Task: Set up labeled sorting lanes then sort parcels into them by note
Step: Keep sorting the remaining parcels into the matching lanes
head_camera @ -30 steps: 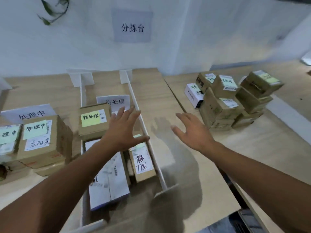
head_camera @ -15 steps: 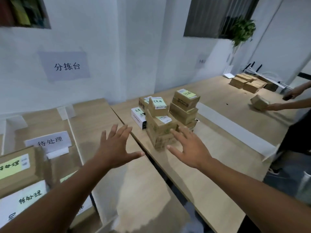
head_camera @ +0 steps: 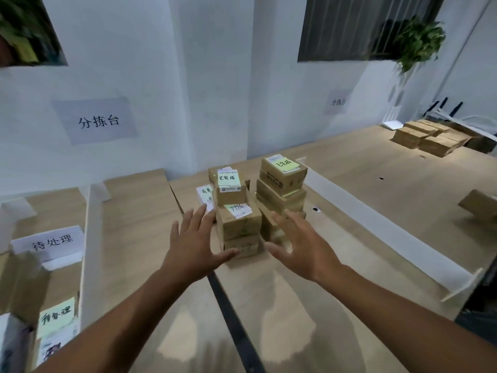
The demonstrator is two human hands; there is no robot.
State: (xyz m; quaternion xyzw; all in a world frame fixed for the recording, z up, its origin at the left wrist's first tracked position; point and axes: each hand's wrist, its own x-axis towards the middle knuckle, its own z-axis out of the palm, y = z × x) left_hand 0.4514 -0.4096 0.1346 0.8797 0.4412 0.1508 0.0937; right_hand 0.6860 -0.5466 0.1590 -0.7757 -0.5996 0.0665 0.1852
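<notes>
Reaching toward the central parcel stack (head_camera: 239, 224), left hand (head_camera: 193, 249) and right hand (head_camera: 304, 246) splayed, empty; lower-left labeled lane (head_camera: 92, 232) part-filled, stack apparently left to sort

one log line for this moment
left hand: open | right hand: open | both flank parcel stack | holding: nothing

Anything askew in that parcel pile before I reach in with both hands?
Yes. The right stack is staggered: its boxes sit twisted against each other, and the top box is turned at an angle to those below. Farther right, a lone box looks tilted on the table.
</notes>
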